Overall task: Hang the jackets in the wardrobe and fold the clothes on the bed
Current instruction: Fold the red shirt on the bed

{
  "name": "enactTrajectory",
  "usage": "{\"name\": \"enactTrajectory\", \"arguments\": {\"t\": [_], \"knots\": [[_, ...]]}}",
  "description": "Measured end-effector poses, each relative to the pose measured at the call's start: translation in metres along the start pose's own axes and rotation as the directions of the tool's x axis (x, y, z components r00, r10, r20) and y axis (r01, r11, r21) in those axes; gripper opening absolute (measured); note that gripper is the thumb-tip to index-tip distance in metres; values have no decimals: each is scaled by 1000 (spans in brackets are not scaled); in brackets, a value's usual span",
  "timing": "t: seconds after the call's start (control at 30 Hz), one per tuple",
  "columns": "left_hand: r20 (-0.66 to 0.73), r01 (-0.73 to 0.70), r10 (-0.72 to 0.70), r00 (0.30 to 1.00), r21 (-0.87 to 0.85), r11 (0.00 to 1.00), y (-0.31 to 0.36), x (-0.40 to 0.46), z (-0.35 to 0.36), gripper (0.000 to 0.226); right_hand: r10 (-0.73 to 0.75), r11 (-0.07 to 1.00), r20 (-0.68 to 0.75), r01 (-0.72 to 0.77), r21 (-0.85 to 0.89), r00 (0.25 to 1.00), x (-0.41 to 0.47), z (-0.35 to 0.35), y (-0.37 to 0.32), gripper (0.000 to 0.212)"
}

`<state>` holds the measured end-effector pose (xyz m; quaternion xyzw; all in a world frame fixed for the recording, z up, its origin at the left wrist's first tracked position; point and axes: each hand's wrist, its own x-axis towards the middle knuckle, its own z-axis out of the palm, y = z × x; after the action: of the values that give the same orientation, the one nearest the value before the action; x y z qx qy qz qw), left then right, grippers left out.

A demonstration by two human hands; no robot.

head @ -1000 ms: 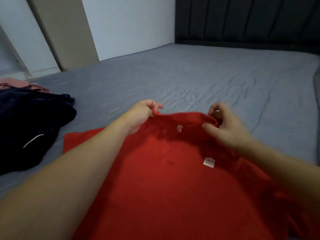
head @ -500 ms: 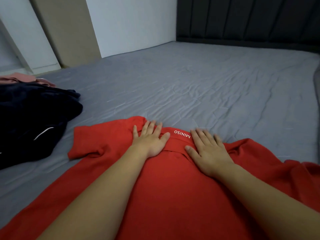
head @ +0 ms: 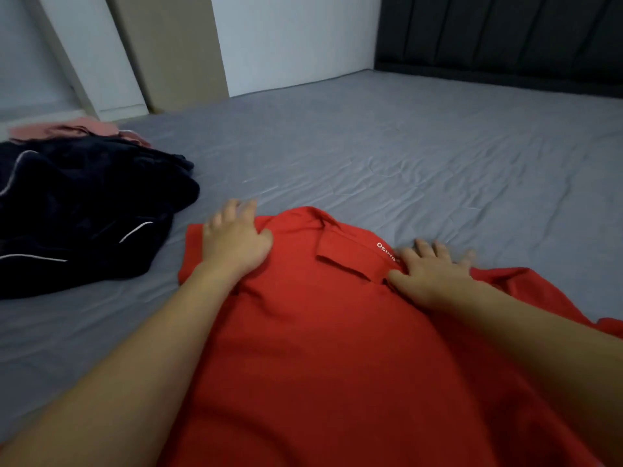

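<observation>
Both hands have slid apart since 0.5 s ago: left hand (head: 234, 242) now flat on the near-left shoulder of the red polo shirt (head: 320, 348), right hand (head: 429, 273) flat at the collar's right end, fingers spread, gripping nothing. Shirt lies spread on the grey bed (head: 404, 156). Dark garment pile (head: 81, 210) sits just left, apart from the shirt, with pink cloth (head: 77, 129) behind it, probably more clothing (blurred).

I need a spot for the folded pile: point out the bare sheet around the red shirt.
Bare grey sheet runs from the red shirt to the dark headboard. The left is crowded: a dark garment heap with pink clothes behind.
</observation>
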<state>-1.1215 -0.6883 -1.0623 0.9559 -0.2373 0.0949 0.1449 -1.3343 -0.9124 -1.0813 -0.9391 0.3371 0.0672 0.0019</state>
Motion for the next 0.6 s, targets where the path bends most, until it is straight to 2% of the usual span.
{"name": "enactTrajectory", "arguments": {"t": [0.03, 0.07, 0.1, 0.13, 0.17, 0.27, 0.33, 0.4, 0.5, 0.6], "knots": [[-140, 111, -110, 984, -3, 994, -22, -9, -8, 62, -55, 998, -81, 54, -13, 995, 9, -9, -9, 67], [-185, 262, -266, 946, -47, 964, -42, -19, -14, 62, -111, 993, -154, 115, 16, 982, 21, -18, -22, 61], [-143, 403, -415, 898, -107, 909, -57, -29, -16, 66, -156, 981, -202, 176, 81, 967, 33, -26, -41, 57], [-58, 492, -503, 863, -132, 860, -66, -40, -14, 72, -191, 959, -221, 230, 166, 956, 46, -32, -64, 56], [-28, 510, -516, 856, -115, 853, -68, -49, -7, 76, -225, 926, -220, 279, 254, 949, 59, -36, -91, 56], [-59, 410, -413, 909, -62, 910, -63, -57, 8, 73, -320, 855, -115, 339, 394, 940, 93, -42, -173, 62], [-40, 379, -386, 921, -124, 917, -66, -49, 13, 64, -360, 870, -48, 354, 342, 932, 108, -41, -213, 67], [-17, 363, -375, 927, -211, 908, -68, -39, 16, 50, -401, 872, -4, 383, 304, 916, 117, -42, -235, 57], [4, 383, -403, 915, -322, 866, -64, -29, 12, 38, -463, 826, 103, 386, 411, 880, 124, -47, -243, 30], [-7, 427, -504, 863, -521, 739, -67, -24, 3, 33, -472, 817, 110, 387, 428, 875, 125, -58, -237, 27]]}}
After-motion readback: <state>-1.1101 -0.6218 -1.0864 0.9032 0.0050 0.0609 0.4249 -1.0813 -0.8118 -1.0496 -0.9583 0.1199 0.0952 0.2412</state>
